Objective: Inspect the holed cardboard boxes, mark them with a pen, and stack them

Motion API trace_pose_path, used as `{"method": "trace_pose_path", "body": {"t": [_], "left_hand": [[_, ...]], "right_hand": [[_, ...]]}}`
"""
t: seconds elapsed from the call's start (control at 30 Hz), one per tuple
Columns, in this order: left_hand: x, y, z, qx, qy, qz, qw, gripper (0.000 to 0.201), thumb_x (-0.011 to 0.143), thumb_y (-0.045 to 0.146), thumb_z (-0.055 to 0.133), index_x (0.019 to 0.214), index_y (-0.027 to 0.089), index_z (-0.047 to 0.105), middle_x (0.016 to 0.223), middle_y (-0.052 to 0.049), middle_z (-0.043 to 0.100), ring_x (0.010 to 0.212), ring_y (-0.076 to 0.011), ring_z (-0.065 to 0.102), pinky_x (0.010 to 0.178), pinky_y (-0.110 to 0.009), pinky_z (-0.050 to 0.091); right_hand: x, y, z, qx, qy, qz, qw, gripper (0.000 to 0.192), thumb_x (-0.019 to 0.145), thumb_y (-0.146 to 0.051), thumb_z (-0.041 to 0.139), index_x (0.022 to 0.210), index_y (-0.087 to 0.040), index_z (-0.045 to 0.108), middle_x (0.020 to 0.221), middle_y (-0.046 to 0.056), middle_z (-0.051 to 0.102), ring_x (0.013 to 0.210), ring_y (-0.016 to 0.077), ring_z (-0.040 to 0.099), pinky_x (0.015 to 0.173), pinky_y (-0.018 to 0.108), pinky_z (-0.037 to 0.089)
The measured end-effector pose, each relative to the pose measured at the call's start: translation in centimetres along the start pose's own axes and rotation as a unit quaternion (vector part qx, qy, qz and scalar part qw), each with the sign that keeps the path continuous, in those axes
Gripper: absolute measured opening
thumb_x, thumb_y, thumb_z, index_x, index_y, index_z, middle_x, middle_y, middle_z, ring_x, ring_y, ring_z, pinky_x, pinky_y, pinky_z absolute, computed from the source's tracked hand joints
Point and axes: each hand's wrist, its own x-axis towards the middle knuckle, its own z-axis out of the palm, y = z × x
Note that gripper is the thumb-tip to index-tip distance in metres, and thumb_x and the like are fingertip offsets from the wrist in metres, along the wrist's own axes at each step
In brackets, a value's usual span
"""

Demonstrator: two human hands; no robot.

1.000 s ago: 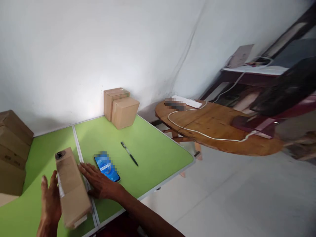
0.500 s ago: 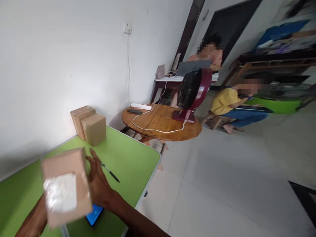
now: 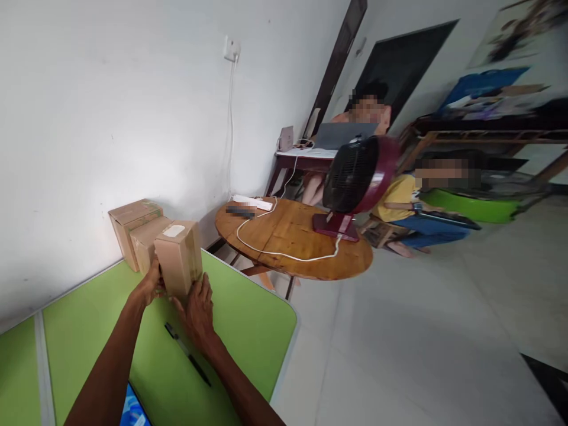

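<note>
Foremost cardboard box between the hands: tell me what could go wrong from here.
The tall brown cardboard box could bump the neighbouring brown cardboard box on the left. The left hand, beside the gap between them, might get pinched. The right hand could nudge the slim black-and-clear pen lying near its wrist.

Three boxes [image 3: 143, 244] form a row at the far right corner of the worktop [image 3: 246, 319], a pen [image 3: 189, 355] before them, a phone [image 3: 134, 411] left of the pen; past the right edge, another table [image 3: 290, 232] carries a fan [image 3: 355, 177]
</note>
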Motion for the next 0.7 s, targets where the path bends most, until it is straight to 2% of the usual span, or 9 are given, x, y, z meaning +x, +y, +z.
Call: {"method": "trace_pose_path", "body": {"t": [0.1,0.17,0.27,0.37,0.47,0.57,0.63,0.67,0.7], "left_hand": [[-0.2,-1.5,-2.2,-0.027,0.035,-0.048,0.998,0.053,0.108,0.062,0.069,0.138,0.019,0.072,0.142,-0.014,0.074,0.127,-0.0308,0.073,0.112,-0.057,0.061],[-1.0,-2.4,-3.3,-0.040,0.062,-0.051,0.996,0.058,0.108,0.068,0.065,0.139,0.019,0.072,0.145,-0.015,0.073,0.130,-0.0315,0.072,0.114,-0.058,0.058],[-3.0,-3.9,-4.0,-0.053,0.096,-0.021,0.994,0.066,0.108,0.074,0.059,0.143,0.019,0.070,0.154,-0.017,0.070,0.138,-0.0332,0.069,0.121,-0.061,0.053],[-7.2,-6.4,-3.8,-0.064,0.124,0.024,0.990,0.071,0.105,0.077,0.059,0.142,0.018,0.072,0.156,-0.019,0.070,0.141,-0.0349,0.068,0.125,-0.061,0.049],[-13.9,-9.8,-3.5,-0.072,0.175,0.063,0.980,0.075,0.092,0.083,0.071,0.129,0.019,0.081,0.149,-0.022,0.075,0.136,-0.0399,0.070,0.119,-0.057,0.053],[-22.3,-12.6,-4.3,-0.065,0.289,0.105,0.950,0.071,0.081,0.083,0.081,0.122,0.025,0.085,0.143,-0.019,0.078,0.134,-0.0427,0.070,0.113,-0.056,0.056],[-28.8,-13.9,-5.8,-0.048,0.412,0.132,0.900,0.074,0.080,0.083,0.081,0.130,0.028,0.083,0.151,-0.017,0.072,0.140,-0.0443,0.065,0.119,-0.058,0.054],[-32.2,-14.4,-7.0,-0.032,0.491,0.148,0.858,0.078,0.081,0.083,0.079,0.137,0.028,0.079,0.158,-0.017,0.066,0.147,-0.0453,0.060,0.126,-0.060,0.049],[-35.7,-14.9,-8.4,-0.009,0.577,0.163,0.800,0.082,0.082,0.082,0.079,0.145,0.029,0.073,0.167,-0.015,0.058,0.157,-0.0454,0.050,0.135,-0.061,0.038]], "right_hand": [[0.3,-0.1,0.9,-0.019,-0.043,-0.024,0.999,0.060,0.104,-0.043,0.071,0.151,-0.011,0.051,0.169,0.037,0.048,0.154,0.0506,0.055,0.121,0.071,0.052],[0.8,-0.7,1.3,-0.029,-0.053,-0.021,0.998,0.051,0.104,-0.041,0.071,0.145,-0.013,0.056,0.155,0.032,0.060,0.141,0.0460,0.064,0.118,0.066,0.055],[1.9,-2.0,1.7,-0.053,-0.059,0.004,0.997,0.046,0.103,-0.042,0.073,0.137,-0.012,0.060,0.142,0.032,0.066,0.132,0.0459,0.068,0.109,0.061,0.061],[1.9,-3.5,1.1,-0.076,-0.072,0.025,0.994,0.048,0.104,-0.043,0.072,0.137,-0.011,0.060,0.141,0.035,0.067,0.131,0.0477,0.070,0.099,0.057,0.064],[0.0,-3.8,-1.1,-0.092,-0.108,0.021,0.990,0.052,0.101,-0.045,0.069,0.139,-0.011,0.060,0.140,0.038,0.068,0.128,0.0497,0.071,0.095,0.059,0.063],[-2.0,-2.0,-3.5,-0.111,-0.154,0.004,0.982,0.060,0.099,-0.058,0.059,0.133,-0.009,0.064,0.133,0.042,0.069,0.122,0.0561,0.070,0.089,0.069,0.061],[-2.9,-0.4,-4.3,-0.136,-0.166,-0.028,0.976,0.063,0.098,-0.066,0.050,0.124,-0.011,0.068,0.128,0.042,0.071,0.114,0.0573,0.073,0.084,0.071,0.060],[-3.5,0.0,-4.4,-0.137,-0.163,-0.056,0.975,0.064,0.098,-0.068,0.047,0.122,-0.013,0.069,0.129,0.041,0.072,0.112,0.0566,0.073,0.084,0.070,0.060],[-4.3,0.1,-4.4,-0.123,-0.155,-0.087,0.976,0.063,0.098,-0.069,0.046,0.119,-0.015,0.070,0.129,0.038,0.073,0.112,0.0550,0.074,0.085,0.069,0.060]]}}
